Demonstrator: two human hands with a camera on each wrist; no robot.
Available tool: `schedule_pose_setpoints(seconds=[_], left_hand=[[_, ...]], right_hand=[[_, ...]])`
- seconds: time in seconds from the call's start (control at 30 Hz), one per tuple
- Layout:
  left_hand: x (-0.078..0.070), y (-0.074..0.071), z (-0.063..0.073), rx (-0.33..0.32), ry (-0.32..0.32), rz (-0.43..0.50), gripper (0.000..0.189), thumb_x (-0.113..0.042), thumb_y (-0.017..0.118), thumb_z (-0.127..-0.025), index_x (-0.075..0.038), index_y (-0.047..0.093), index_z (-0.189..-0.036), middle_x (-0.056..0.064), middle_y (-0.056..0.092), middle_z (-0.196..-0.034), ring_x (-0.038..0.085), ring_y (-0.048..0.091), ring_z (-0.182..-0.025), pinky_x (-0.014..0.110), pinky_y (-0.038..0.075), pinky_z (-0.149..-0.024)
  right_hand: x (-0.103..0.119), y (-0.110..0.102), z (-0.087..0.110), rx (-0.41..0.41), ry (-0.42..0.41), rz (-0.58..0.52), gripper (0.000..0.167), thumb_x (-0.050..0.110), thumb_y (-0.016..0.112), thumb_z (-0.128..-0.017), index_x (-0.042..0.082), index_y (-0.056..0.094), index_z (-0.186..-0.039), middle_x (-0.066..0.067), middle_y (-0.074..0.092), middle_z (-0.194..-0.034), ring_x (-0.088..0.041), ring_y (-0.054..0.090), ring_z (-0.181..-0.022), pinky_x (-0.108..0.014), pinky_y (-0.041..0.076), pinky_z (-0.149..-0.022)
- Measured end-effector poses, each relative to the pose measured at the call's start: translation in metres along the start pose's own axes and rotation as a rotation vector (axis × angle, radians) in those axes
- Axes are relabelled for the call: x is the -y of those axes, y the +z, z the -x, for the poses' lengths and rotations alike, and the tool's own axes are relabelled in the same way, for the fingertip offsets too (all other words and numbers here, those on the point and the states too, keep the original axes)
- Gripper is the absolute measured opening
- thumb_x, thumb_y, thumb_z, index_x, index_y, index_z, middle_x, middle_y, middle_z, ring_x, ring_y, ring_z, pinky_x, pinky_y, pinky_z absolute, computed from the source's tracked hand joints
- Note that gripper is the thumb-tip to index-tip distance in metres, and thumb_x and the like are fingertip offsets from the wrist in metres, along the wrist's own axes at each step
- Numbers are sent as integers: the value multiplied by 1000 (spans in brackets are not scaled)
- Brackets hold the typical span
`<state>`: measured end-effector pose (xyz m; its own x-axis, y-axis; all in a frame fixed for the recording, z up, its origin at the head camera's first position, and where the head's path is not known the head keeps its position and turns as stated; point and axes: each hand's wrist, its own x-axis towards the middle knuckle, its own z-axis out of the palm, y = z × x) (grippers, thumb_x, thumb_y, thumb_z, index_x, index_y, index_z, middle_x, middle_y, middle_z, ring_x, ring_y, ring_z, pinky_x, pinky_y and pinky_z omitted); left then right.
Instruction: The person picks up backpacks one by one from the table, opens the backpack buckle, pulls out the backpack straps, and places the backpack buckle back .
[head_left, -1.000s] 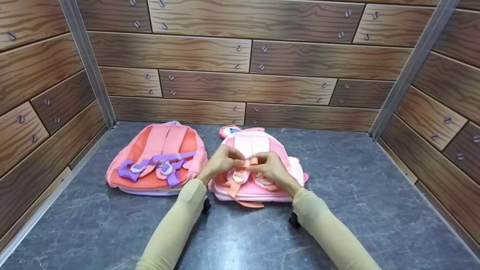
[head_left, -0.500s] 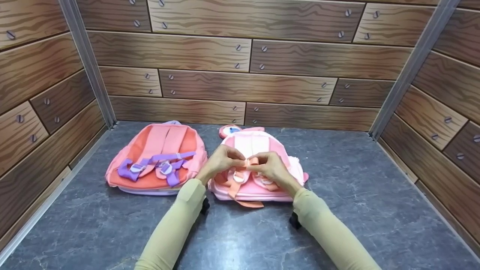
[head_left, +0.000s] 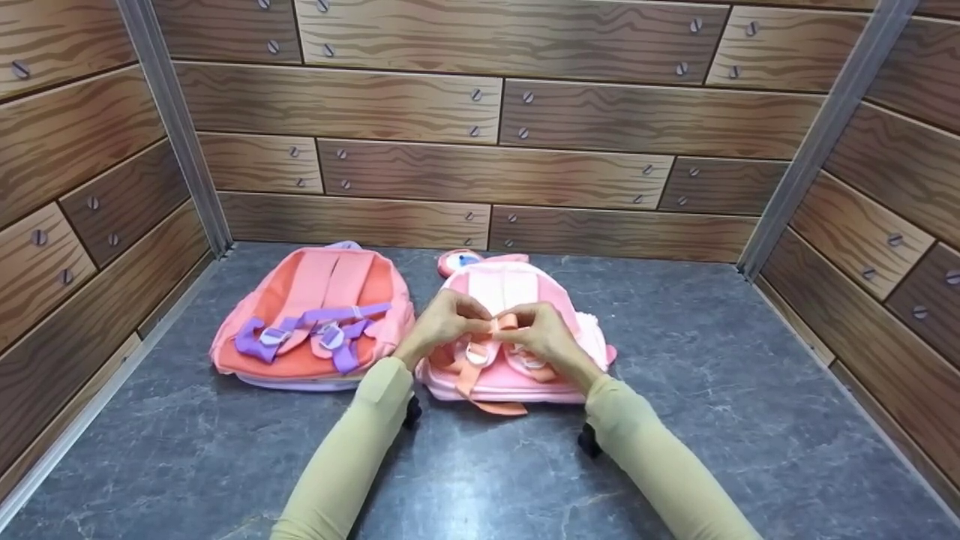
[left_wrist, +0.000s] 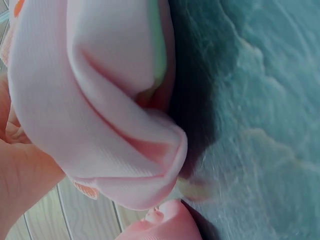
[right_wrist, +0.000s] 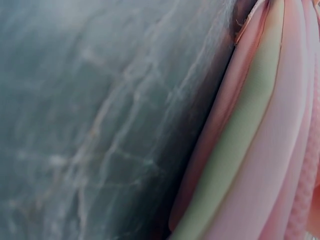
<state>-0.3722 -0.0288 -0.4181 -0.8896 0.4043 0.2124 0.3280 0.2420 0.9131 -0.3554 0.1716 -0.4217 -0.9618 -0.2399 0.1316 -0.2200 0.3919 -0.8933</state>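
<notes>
A light pink backpack (head_left: 555, 289) lies with its strap side up in front of me. Over its middle, both hands meet at an orange strap (head_left: 508, 322) with a small pale buckle (head_left: 494, 327). My left hand (head_left: 448, 324) pinches the strap at the buckle's left side. From the right, my right hand (head_left: 545, 331) pinches the strap's folded loop between thumb and fingers. Below them, a white ring buckle (head_left: 477, 353) with another orange strap end rests on the bag. The wrist views mostly show the backpack's side (left_wrist: 115, 110), so the fingertips are hidden there.
To the left lies a coral backpack (head_left: 311, 285) with purple straps (head_left: 345, 315). A plush piece with an eye (head_left: 459, 261) sticks out behind the pink bag. Wood-patterned walls (head_left: 480, 172) enclose the dark marbled tabletop (head_left: 675, 337) at the back and sides.
</notes>
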Motion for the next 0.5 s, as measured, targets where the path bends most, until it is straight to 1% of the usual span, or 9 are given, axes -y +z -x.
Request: schedule_pose_setpoints(seconds=[0.13, 0.27, 0.33, 0.5], left_hand=[[-1, -2, 1, 9, -8, 11, 13, -2, 75, -81, 4, 74, -93, 10, 73, -82, 8, 60, -67, 21, 50, -64], [-1, -4, 2, -4, -24, -1, 14, -4, 76, -81, 4, 74, -93, 9, 73, -83, 9, 59, -70, 21, 49, -64], [-1, -5, 3, -18, -34, -8, 13, -3, 76, -81, 3, 74, -92, 11, 73, -84, 10, 59, -70, 21, 49, -65], [1, -3, 3, -20, -30, -2, 12, -1, 75, -82, 4, 74, -93, 16, 73, -86, 11, 59, -70, 22, 49, -65]], right_hand=[[0, 0, 1, -12, 12, -5, 22, 11, 84, -75, 9, 77, -97, 3, 69, -77, -7, 59, -68, -19, 47, -56], [0, -1, 0, -38, 31, -13, 24, 10, 84, -74, 9, 77, -97, 0, 71, -81, -7, 62, -70, -22, 51, -60], [0, 0, 0, -34, 35, -4, 25, 11, 85, -75, 10, 77, -98, 0, 72, -82, -7, 61, -70, -21, 49, -59], [-1, -1, 1, -11, 18, 21, 26, 13, 84, -75, 10, 77, -100, -1, 72, -85, -8, 61, -70, -19, 46, -57]])
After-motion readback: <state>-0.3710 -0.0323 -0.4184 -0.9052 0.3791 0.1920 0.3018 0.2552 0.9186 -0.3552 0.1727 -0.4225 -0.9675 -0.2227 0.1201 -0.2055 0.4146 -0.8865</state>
